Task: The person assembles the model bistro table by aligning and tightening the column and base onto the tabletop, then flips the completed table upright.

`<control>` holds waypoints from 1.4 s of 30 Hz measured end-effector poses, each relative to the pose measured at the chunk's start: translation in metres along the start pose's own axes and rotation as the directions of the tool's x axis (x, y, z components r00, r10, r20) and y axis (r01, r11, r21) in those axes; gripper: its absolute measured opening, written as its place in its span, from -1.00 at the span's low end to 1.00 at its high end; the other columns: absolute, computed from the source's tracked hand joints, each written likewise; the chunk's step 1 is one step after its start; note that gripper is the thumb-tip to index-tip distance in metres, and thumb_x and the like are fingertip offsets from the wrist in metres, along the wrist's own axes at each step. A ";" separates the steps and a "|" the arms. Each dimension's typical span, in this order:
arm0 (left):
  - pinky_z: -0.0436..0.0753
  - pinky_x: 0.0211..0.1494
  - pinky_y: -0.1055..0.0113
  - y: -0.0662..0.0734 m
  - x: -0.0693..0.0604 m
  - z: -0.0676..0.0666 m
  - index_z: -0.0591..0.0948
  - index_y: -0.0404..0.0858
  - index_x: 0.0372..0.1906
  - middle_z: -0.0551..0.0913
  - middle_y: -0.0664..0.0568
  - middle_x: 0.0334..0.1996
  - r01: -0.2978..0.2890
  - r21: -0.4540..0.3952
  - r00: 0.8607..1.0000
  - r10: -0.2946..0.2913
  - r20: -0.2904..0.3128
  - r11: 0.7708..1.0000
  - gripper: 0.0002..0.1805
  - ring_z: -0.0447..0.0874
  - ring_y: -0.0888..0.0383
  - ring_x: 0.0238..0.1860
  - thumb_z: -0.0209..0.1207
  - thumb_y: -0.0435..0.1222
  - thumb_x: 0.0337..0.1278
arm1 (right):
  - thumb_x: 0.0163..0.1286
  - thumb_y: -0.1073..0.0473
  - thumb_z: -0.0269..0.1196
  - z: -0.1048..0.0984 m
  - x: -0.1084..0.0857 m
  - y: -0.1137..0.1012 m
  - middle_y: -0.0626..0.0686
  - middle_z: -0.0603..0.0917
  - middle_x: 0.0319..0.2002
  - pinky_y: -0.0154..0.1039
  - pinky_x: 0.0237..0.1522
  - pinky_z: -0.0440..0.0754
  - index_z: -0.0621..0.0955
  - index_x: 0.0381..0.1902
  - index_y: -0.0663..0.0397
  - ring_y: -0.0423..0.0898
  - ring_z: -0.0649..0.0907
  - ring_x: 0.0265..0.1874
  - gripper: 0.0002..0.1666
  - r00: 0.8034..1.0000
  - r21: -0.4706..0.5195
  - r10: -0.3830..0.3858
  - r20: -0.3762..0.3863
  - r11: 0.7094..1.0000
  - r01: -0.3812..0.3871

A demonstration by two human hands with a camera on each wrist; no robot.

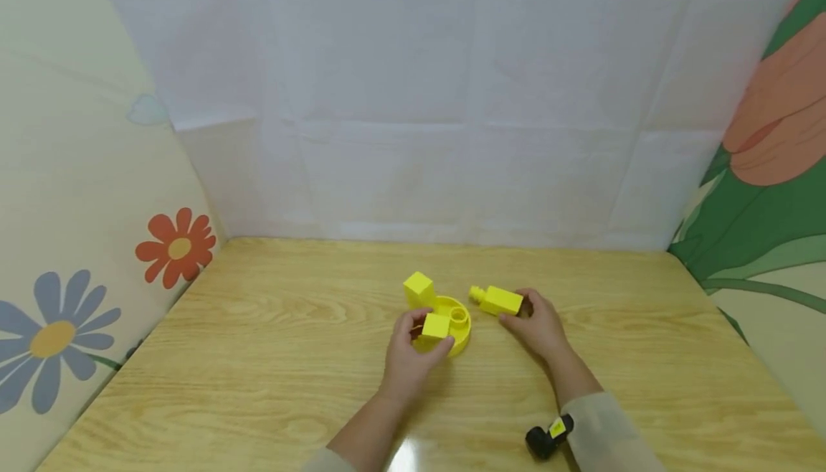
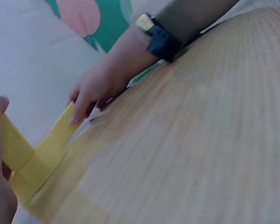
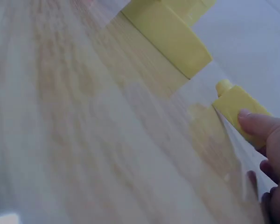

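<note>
Left hand (image 1: 409,361) grips yellow block (image 1: 436,326) at round tray (image 1: 462,343), mid-worktop (image 1: 258,350), toward far edge. Right hand (image 1: 540,327) pinches necked block (image 1: 503,301), just right of tray. Risk: sideways left-hand push may tip tray; loose right pinch, drop.

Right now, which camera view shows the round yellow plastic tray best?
The head view: the round yellow tray shows from above, with rim and interior, though the left hand hides part. The right wrist view shows its outer wall, cropped; the left wrist view, only a partial side.
</note>
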State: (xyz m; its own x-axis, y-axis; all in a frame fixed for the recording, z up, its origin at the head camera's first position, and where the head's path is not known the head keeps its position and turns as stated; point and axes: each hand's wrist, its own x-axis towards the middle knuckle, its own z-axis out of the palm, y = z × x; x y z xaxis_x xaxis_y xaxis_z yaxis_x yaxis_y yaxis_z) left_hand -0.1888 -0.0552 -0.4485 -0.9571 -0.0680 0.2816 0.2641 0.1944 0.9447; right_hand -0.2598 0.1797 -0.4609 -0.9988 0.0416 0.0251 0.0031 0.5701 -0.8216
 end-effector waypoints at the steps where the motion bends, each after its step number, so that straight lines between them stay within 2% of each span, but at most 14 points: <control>1: 0.52 0.19 0.25 -0.001 0.001 -0.005 0.50 -0.33 0.10 0.55 -0.13 0.04 0.009 -0.006 0.999 -0.009 0.031 1.000 -0.47 0.49 0.06 0.05 0.41 -0.34 -0.01 | 0.24 0.03 0.39 0.000 -0.002 -0.001 0.28 0.50 0.25 0.17 0.37 0.33 0.44 0.25 0.17 0.21 0.44 0.28 -0.31 1.000 0.034 0.013 -0.005 0.999 -0.012; 4: 0.51 0.22 0.25 -0.003 0.005 -0.016 0.52 -0.33 0.13 0.57 -0.13 0.09 0.034 -0.028 0.994 -0.031 0.101 0.999 -0.46 0.51 0.07 0.07 0.40 -0.37 0.00 | 0.27 0.12 0.38 -0.001 -0.007 -0.005 0.29 0.47 0.27 0.14 0.40 0.31 0.41 0.26 0.20 0.21 0.41 0.32 -0.33 0.999 0.187 0.016 -0.035 0.982 -0.010; 7: 0.50 0.24 0.32 -0.006 0.009 -0.024 0.53 -0.32 0.15 0.58 -0.13 0.14 0.054 -0.055 0.990 -0.046 0.134 0.997 -0.46 0.52 0.12 0.08 0.39 -0.42 -0.01 | 0.29 0.25 0.34 -0.001 -0.016 -0.015 0.31 0.46 0.26 0.01 0.43 0.33 0.39 0.24 0.27 0.19 0.42 0.34 -0.38 0.997 0.314 -0.007 -0.081 0.949 0.032; 10: 0.50 0.22 0.41 -0.007 0.009 -0.028 0.53 -0.34 0.18 0.56 -0.17 0.17 0.048 -0.081 0.988 -0.036 0.149 0.996 -0.46 0.52 0.17 0.08 0.36 -0.45 0.01 | 0.30 0.33 0.31 -0.001 -0.025 -0.026 0.28 0.48 0.23 -0.22 0.29 0.50 0.38 0.24 0.28 0.08 0.52 0.25 -0.41 0.993 0.396 -0.030 -0.110 0.916 0.072; 12: 0.50 0.20 0.48 -0.007 0.009 -0.028 0.52 -0.35 0.19 0.54 -0.19 0.20 0.052 -0.096 0.987 -0.036 0.160 0.994 -0.46 0.51 0.23 0.08 0.33 -0.45 0.04 | 0.31 0.33 0.30 0.000 -0.030 -0.033 0.24 0.51 0.19 -0.41 0.13 0.58 0.38 0.24 0.24 -0.11 0.58 0.11 -0.43 0.992 0.416 -0.037 -0.122 0.905 0.085; 14: 0.48 0.20 0.52 -0.008 0.009 -0.029 0.52 -0.36 0.20 0.53 -0.21 0.21 0.052 -0.109 0.985 -0.034 0.168 0.993 -0.47 0.51 0.27 0.09 0.31 -0.46 0.06 | 0.32 0.32 0.30 0.000 -0.033 -0.038 0.22 0.53 0.15 -0.52 -0.05 0.57 0.38 0.25 0.23 -0.27 0.58 -0.03 -0.42 0.989 0.422 -0.054 -0.137 0.900 0.108; 17: 0.47 0.19 0.56 -0.008 0.009 -0.029 0.52 -0.38 0.21 0.52 -0.24 0.23 0.067 -0.147 0.983 -0.040 0.178 0.987 -0.47 0.52 0.34 0.08 0.27 -0.50 0.06 | 0.31 0.31 0.31 0.001 -0.037 -0.043 0.16 0.58 0.05 -0.53 -0.17 0.55 0.39 0.24 0.20 -0.37 0.54 -0.17 -0.43 0.984 0.415 -0.078 -0.160 0.899 0.139; 20: 0.50 0.13 0.58 -0.008 0.009 -0.029 0.51 -0.42 0.22 0.51 -0.31 0.24 0.084 -0.197 0.980 -0.045 0.192 0.977 -0.47 0.54 0.37 0.03 0.22 -0.54 0.06 | 0.27 0.29 0.35 0.001 -0.039 -0.046 0.03 0.64 -0.10 -0.48 -0.22 0.54 0.45 0.20 0.19 -0.32 0.54 -0.24 -0.45 0.980 0.395 -0.098 -0.173 0.905 0.160; 24: 0.53 0.07 0.56 -0.008 0.009 -0.030 0.48 -0.44 0.23 0.53 -0.33 0.20 0.096 -0.222 0.974 -0.046 0.223 0.970 -0.50 0.55 0.37 0.00 0.15 -0.52 0.12 | 0.22 0.26 0.39 0.002 -0.041 -0.051 -0.11 0.62 -0.23 -0.44 -0.27 0.53 0.52 0.14 0.15 -0.21 0.54 -0.31 -0.48 0.983 0.366 -0.106 -0.151 0.918 0.156; 32: 0.53 0.06 0.52 -0.009 0.011 -0.030 0.45 -0.43 0.16 0.57 -0.19 0.08 0.106 -0.255 0.975 -0.050 0.217 0.961 -0.60 0.55 0.31 0.00 0.08 -0.50 0.19 | 0.21 0.27 0.40 0.010 -0.047 -0.063 0.13 0.61 -0.16 -0.43 -0.28 0.51 0.57 0.17 0.12 -0.15 0.50 -0.30 -0.46 0.989 0.358 -0.130 -0.067 0.922 0.146; 38: 0.54 0.06 0.50 -0.011 0.012 -0.031 0.46 -0.41 0.19 0.56 -0.02 0.02 0.127 -0.268 0.969 -0.062 0.240 0.955 -0.60 0.54 0.28 -0.01 0.06 -0.48 0.23 | 0.19 0.30 0.41 0.019 -0.053 -0.069 0.17 0.62 -0.13 -0.42 -0.22 0.50 0.58 0.16 0.19 -0.20 0.49 -0.26 -0.46 0.985 0.365 -0.168 -0.040 0.915 0.171; 42: 0.55 0.05 0.49 -0.012 0.013 -0.031 0.46 -0.40 0.20 0.55 0.02 0.02 0.135 -0.277 0.967 -0.066 0.245 0.951 -0.59 0.54 0.27 -0.01 0.05 -0.47 0.25 | 0.16 0.30 0.43 0.024 -0.054 -0.068 0.16 0.63 -0.14 -0.41 -0.20 0.49 0.59 0.15 0.17 -0.22 0.49 -0.25 -0.45 0.983 0.356 -0.180 -0.036 0.917 0.181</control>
State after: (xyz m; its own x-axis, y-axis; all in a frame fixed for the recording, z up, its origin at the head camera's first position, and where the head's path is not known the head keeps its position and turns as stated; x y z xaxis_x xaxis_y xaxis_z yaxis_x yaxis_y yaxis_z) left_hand -0.2005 -0.0891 -0.4508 -0.9724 0.1613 0.1686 0.1546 -0.0956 0.9833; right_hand -0.2070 0.1193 -0.4196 -0.9807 -0.0318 0.1929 -0.1949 0.2379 -0.9515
